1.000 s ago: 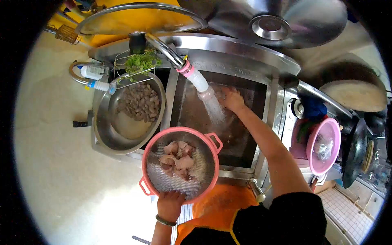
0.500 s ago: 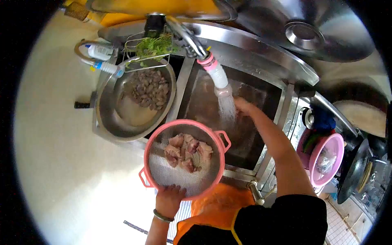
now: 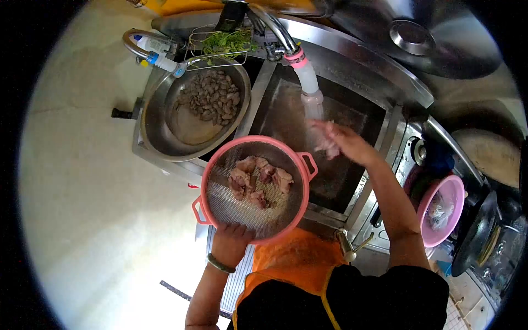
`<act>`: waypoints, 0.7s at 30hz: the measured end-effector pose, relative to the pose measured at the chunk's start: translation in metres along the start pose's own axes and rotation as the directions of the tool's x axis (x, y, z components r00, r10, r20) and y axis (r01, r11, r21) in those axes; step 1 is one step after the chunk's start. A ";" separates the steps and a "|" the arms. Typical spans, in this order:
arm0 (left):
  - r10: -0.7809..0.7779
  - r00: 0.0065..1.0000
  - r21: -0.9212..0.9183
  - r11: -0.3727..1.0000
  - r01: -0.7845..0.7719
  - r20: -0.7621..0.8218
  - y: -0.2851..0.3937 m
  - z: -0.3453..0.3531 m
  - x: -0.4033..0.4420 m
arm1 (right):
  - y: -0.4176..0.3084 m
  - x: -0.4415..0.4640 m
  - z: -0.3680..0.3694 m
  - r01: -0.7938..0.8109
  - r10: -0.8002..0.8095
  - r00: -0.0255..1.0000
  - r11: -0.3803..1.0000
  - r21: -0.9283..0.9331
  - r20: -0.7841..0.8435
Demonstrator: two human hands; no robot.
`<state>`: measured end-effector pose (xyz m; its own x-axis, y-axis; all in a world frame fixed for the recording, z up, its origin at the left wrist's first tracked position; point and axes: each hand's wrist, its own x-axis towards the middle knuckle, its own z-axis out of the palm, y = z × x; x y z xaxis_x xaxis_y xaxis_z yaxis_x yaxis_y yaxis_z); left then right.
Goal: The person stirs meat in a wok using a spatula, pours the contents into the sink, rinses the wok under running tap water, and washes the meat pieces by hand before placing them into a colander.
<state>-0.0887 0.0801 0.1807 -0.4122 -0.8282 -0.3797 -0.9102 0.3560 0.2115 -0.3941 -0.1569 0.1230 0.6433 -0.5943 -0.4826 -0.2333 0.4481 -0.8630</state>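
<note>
The near rim of a pink colander was grasped by the left hand, its fingers curled over the edge; the thumb was hidden from sight. The colander was held just in front of the near edge of the sink, its mesh facing up and one of its two loop handles pointed toward the basin's opening. Inside it, several chunks of raw meat were clustered toward the far half, while the mesh nearest the left hand was left bare. A pinkish piece of meat was gripped by the right hand, which was held over the sink beside the nozzle of the faucet; how the fingers were set around the piece could not be told. Brownish, cloudy water was seen in the sink below. To the left, a steel bowl was partly filled with small grey shells, heaped toward its far side. Behind this bowl, leafy greens were held in a wire rack. On the right, a crumpled clear bag was contained in a pink basin. An orange apron was worn by the person.
</note>
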 end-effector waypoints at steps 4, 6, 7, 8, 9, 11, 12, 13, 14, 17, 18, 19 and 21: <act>0.031 0.998 0.002 1.000 -0.031 -0.052 -0.002 0.003 -0.001 | -0.046 -0.017 0.050 0.206 -0.146 0.972 0.907 -0.368 0.184; 0.031 0.997 0.003 1.000 -0.031 -0.072 -0.001 0.000 -0.001 | -0.022 0.009 0.026 0.044 -0.104 0.988 0.903 -0.428 -0.118; 0.029 0.997 -0.002 1.000 -0.029 -0.078 -0.001 -0.002 -0.001 | -0.001 0.031 0.009 -0.042 -0.085 0.960 0.899 -0.436 -0.267; 0.027 0.996 -0.008 1.000 -0.028 -0.084 -0.001 -0.003 -0.001 | 0.031 0.052 -0.012 -0.104 -0.101 0.933 0.843 -0.528 -0.345; 0.015 0.998 -0.014 1.000 -0.016 -0.062 -0.001 -0.002 -0.001 | 0.062 0.074 -0.032 -0.181 -0.116 0.900 0.778 -0.602 -0.421; -0.005 1.000 -0.029 1.000 0.004 -0.009 -0.001 0.000 -0.002 | 0.126 0.105 -0.046 -0.376 -0.057 0.853 0.623 -0.686 -0.519; 0.016 0.999 -0.028 0.999 -0.017 -0.046 -0.002 0.000 -0.003 | 0.153 0.112 -0.041 -0.451 0.003 0.834 0.579 -0.679 -0.551; 0.028 0.996 -0.025 0.999 -0.030 -0.088 -0.003 0.001 -0.001 | 0.172 0.117 -0.029 -0.474 0.048 0.834 0.573 -0.669 -0.550; 0.036 0.991 -0.027 0.999 -0.040 -0.128 -0.003 0.002 -0.001 | 0.188 0.120 -0.011 -0.486 0.090 0.841 0.560 -0.671 -0.534; 0.013 0.987 -0.050 0.999 -0.021 -0.162 -0.002 0.004 -0.001 | 0.226 0.116 0.034 -0.425 0.218 0.900 0.635 -0.646 -0.378; 0.017 0.990 -0.036 0.999 -0.022 -0.143 -0.003 0.003 0.000 | 0.231 0.116 0.040 -0.403 0.262 0.914 0.686 -0.606 -0.311; 0.017 0.992 -0.023 1.000 -0.020 -0.125 -0.003 0.001 0.000 | 0.232 0.113 0.040 -0.389 0.299 0.920 0.770 -0.506 -0.253; 0.020 0.992 -0.016 1.000 -0.022 -0.122 -0.003 0.002 -0.003 | 0.219 0.106 0.030 -0.389 0.369 0.921 0.893 -0.225 -0.128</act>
<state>-0.0849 0.0824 0.1792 -0.4219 -0.8678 -0.2627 -0.9004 0.3669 0.2338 -0.3552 -0.1017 -0.1124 0.4129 -0.4670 -0.7819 -0.6229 0.4816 -0.6165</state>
